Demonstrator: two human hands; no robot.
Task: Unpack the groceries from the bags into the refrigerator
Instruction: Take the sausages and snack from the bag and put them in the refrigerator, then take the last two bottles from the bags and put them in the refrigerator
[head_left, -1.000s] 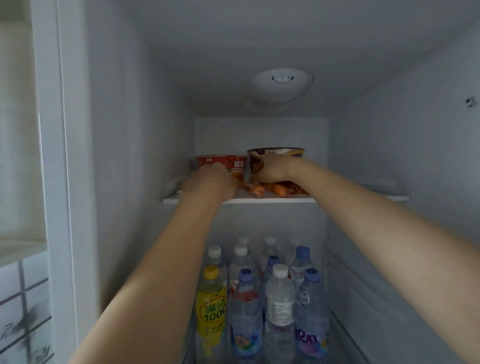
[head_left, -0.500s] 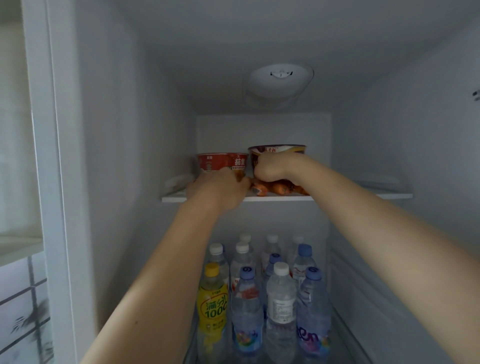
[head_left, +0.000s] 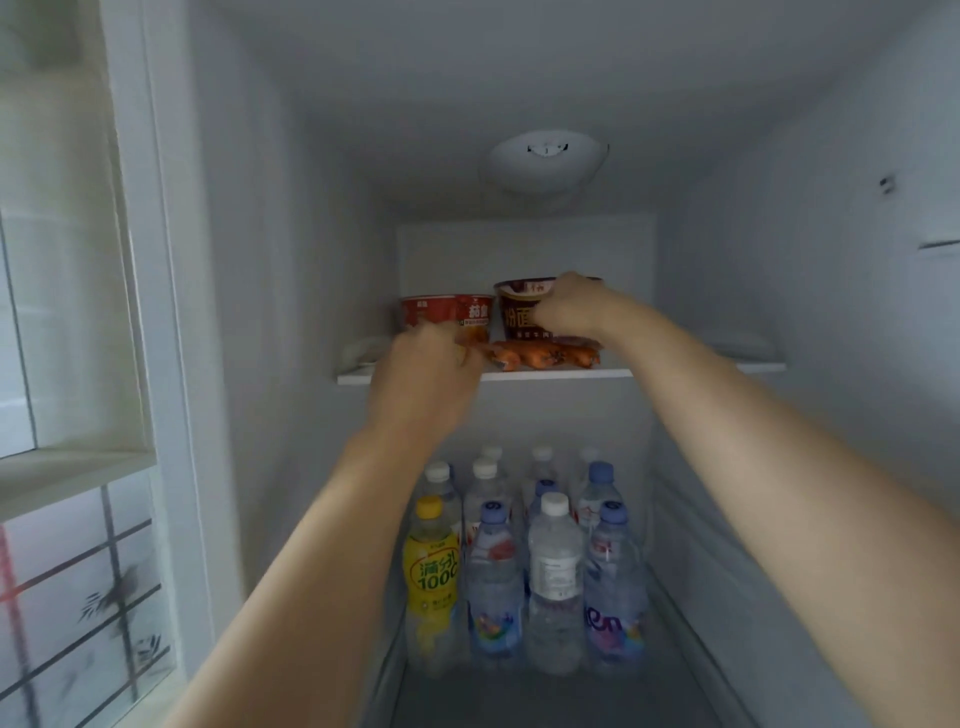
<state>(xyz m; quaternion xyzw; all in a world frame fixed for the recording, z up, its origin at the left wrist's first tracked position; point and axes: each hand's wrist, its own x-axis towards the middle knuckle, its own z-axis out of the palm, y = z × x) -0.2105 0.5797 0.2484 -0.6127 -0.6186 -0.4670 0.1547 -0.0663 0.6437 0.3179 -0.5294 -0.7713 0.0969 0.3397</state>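
One pack of sausages (head_left: 545, 356) lay on the upper refrigerator shelf (head_left: 561, 373), in front of two noodle cups (head_left: 524, 310) (one red, one brown). The left hand (head_left: 423, 379) pinched the pack's left end. The right hand (head_left: 569, 306), fingers curled, gripped the brown cup. About twelve bottles (head_left: 553, 566) stood below.
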